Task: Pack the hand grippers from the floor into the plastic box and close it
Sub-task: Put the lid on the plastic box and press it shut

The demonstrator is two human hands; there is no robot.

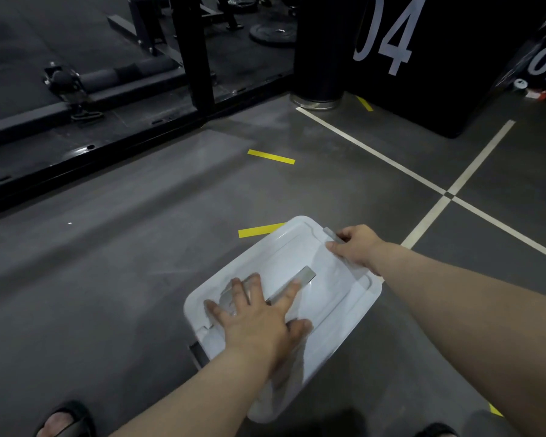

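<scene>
A translucent white plastic box (334, 313) stands on the grey floor with its white lid (297, 247) on top. A grey handle (303, 277) lies across the lid's middle. My left hand (259, 316) lies flat on the near part of the lid, fingers spread and straight. My right hand (356, 247) grips the grey latch (330, 233) at the lid's far right edge, fingers curled over it. Another grey latch (197, 353) sticks out at the box's near left side. No hand grippers show on the floor; the box's contents are hidden.
A black gym rack frame (108, 146) with a padded bar runs along the left and back. A weight plate (273, 34) lies behind it. A black box marked 04 (423, 58) stands at the back right. Yellow and white tape lines cross the floor. My sandalled foot (63, 421) is bottom left.
</scene>
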